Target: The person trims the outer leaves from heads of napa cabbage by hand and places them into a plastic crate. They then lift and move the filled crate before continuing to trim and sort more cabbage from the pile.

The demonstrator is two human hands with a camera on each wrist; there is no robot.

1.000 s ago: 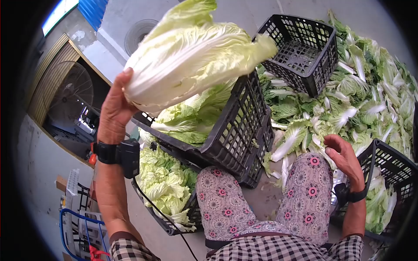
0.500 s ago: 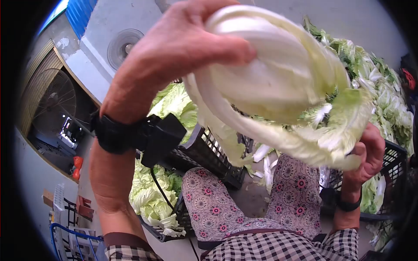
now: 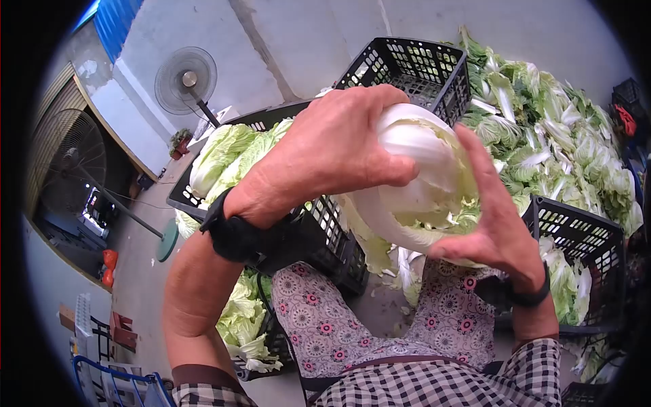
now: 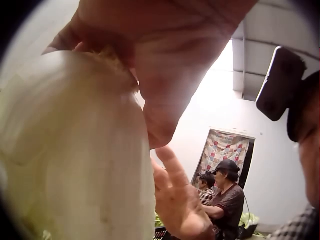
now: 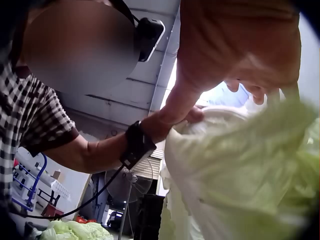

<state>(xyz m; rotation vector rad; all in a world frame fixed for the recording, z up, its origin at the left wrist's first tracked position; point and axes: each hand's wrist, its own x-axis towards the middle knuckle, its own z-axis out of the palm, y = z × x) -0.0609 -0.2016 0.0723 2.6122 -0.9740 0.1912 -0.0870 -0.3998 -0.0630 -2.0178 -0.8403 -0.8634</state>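
Two fans (image 3: 188, 80), grey floor (image 3: 146, 292), held cabbage (image 3: 415, 139)

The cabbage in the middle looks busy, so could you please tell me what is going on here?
A person holds up a white and pale-green cabbage, the left hand gripping it and the open right hand at its other side. More cabbages lie in a black plastic crate to the left, and a heap of green and white leaves spreads on the right.

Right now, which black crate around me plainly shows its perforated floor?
The back crate, just beyond the cabbage you're holding, beside the leaf heap. The left crate holds cabbages, and the right crate has leaves in it.
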